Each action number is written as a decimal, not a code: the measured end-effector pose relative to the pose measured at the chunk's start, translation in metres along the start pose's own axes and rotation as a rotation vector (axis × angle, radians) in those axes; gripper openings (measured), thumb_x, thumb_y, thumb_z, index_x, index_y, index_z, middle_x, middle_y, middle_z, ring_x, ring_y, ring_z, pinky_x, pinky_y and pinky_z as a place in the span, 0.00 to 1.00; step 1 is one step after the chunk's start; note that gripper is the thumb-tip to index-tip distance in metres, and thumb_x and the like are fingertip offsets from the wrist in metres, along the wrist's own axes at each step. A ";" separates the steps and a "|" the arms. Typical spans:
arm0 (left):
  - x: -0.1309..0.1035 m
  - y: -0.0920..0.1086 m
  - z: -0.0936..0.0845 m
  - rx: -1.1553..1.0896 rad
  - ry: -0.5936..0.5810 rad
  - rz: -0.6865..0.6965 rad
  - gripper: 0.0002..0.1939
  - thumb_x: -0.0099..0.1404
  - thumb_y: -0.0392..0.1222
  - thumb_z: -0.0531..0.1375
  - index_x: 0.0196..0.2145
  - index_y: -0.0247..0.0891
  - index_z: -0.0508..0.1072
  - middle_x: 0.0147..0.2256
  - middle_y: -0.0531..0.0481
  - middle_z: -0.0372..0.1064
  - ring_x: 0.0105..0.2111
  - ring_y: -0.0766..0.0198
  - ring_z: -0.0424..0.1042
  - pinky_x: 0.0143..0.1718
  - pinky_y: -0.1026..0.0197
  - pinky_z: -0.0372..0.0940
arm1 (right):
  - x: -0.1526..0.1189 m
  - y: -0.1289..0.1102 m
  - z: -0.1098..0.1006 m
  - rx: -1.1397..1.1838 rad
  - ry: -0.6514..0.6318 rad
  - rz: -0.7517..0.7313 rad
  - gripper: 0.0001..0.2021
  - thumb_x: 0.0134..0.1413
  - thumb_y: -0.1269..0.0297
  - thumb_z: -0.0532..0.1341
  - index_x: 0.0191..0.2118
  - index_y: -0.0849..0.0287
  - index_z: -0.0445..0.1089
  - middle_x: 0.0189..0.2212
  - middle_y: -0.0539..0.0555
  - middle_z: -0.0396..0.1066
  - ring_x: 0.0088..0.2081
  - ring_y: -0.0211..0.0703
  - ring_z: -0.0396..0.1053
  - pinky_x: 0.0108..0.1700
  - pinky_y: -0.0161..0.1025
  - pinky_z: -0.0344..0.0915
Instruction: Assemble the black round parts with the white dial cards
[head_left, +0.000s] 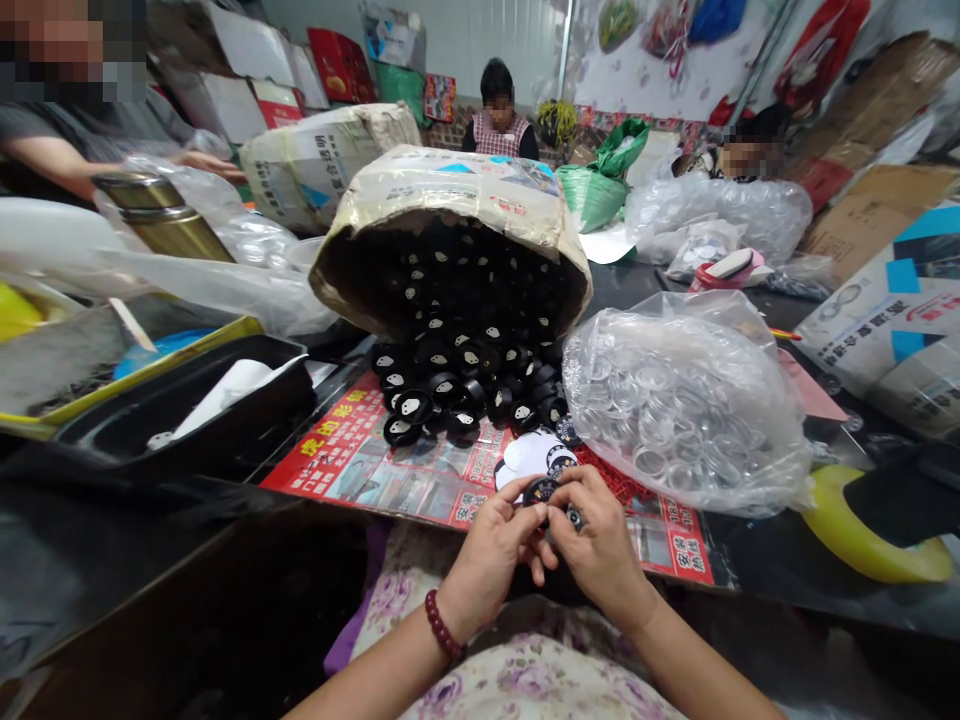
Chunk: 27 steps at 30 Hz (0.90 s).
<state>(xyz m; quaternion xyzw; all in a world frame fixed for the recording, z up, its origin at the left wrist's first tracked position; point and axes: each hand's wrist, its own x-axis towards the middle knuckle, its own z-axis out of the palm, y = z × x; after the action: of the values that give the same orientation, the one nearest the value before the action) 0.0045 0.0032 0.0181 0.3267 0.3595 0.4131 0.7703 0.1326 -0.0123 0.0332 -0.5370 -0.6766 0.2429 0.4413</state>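
Close to the table edge, my left hand (491, 540) and my right hand (604, 540) meet, both closed. Between their fingertips is a small round black dial disc (538, 491) with pale markings. A small dark round piece (574, 517) shows at my right fingers; I cannot make out its kind. Just beyond lie white round discs (525, 455) and more printed black dials (561, 460). Thin red pieces (611, 482) are strewn beside my right hand. Black round cups (450, 385) with pale spots inside spill from a tipped carton (472, 185) onto the red printed sheet (337, 450).
A clear bag of transparent rings (675, 410) stands on the right, near a yellow tape roll (870, 530). To the left are a black tray (187, 430) and a metallic thermos (165, 215). Several people sit around the table, with cartons (900, 310) about.
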 end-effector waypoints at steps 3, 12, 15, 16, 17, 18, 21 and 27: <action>0.000 -0.002 -0.001 0.022 0.014 0.007 0.17 0.57 0.40 0.61 0.45 0.35 0.66 0.22 0.55 0.69 0.14 0.70 0.67 0.11 0.71 0.62 | 0.000 0.000 0.000 0.037 -0.006 0.036 0.07 0.51 0.76 0.56 0.26 0.59 0.65 0.35 0.53 0.61 0.39 0.41 0.64 0.40 0.36 0.62; 0.001 -0.003 -0.002 0.037 0.038 0.022 0.16 0.57 0.41 0.61 0.43 0.37 0.65 0.24 0.55 0.69 0.13 0.71 0.66 0.11 0.71 0.62 | 0.000 0.007 0.003 0.192 0.009 0.174 0.07 0.49 0.73 0.58 0.34 0.57 0.62 0.33 0.50 0.62 0.36 0.40 0.64 0.39 0.37 0.61; 0.000 -0.003 -0.001 0.044 0.039 0.020 0.15 0.57 0.40 0.60 0.43 0.36 0.66 0.23 0.56 0.69 0.13 0.72 0.66 0.10 0.71 0.61 | 0.001 0.012 0.005 0.412 -0.038 0.314 0.16 0.47 0.71 0.60 0.43 0.55 0.58 0.34 0.49 0.64 0.36 0.39 0.65 0.38 0.37 0.62; 0.000 -0.003 -0.001 0.045 0.038 0.015 0.15 0.57 0.40 0.60 0.43 0.36 0.66 0.22 0.57 0.68 0.12 0.72 0.65 0.10 0.71 0.61 | 0.001 0.013 0.005 0.469 -0.056 0.344 0.17 0.47 0.71 0.60 0.44 0.54 0.57 0.33 0.48 0.64 0.35 0.39 0.65 0.38 0.36 0.62; 0.000 -0.004 -0.001 0.045 0.037 0.009 0.15 0.57 0.40 0.60 0.42 0.36 0.66 0.21 0.57 0.68 0.12 0.72 0.65 0.10 0.71 0.61 | 0.001 0.013 0.006 0.512 -0.064 0.367 0.17 0.47 0.71 0.61 0.43 0.54 0.57 0.33 0.47 0.63 0.35 0.38 0.64 0.37 0.35 0.62; 0.000 -0.005 -0.002 0.045 0.036 0.004 0.14 0.57 0.40 0.60 0.42 0.36 0.66 0.20 0.57 0.68 0.12 0.72 0.65 0.10 0.72 0.61 | 0.001 0.013 0.006 0.543 -0.061 0.386 0.18 0.46 0.71 0.61 0.43 0.54 0.57 0.32 0.47 0.63 0.35 0.38 0.64 0.37 0.35 0.62; 0.001 -0.008 -0.002 0.045 0.053 0.004 0.13 0.57 0.40 0.59 0.41 0.35 0.67 0.20 0.56 0.68 0.11 0.73 0.64 0.09 0.73 0.59 | 0.000 0.012 0.010 0.611 -0.016 0.428 0.16 0.44 0.72 0.62 0.39 0.54 0.58 0.31 0.45 0.61 0.34 0.35 0.62 0.36 0.32 0.60; 0.005 -0.004 0.000 0.072 0.101 -0.016 0.14 0.57 0.40 0.60 0.41 0.34 0.68 0.18 0.58 0.65 0.10 0.73 0.62 0.08 0.74 0.56 | -0.001 0.017 0.013 0.475 -0.007 0.397 0.09 0.48 0.70 0.60 0.34 0.56 0.58 0.28 0.46 0.61 0.30 0.37 0.62 0.32 0.33 0.60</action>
<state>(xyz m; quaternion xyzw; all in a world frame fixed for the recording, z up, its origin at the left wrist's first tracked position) 0.0082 0.0062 0.0136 0.3301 0.4151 0.4097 0.7422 0.1302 -0.0063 0.0129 -0.5396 -0.4841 0.4776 0.4963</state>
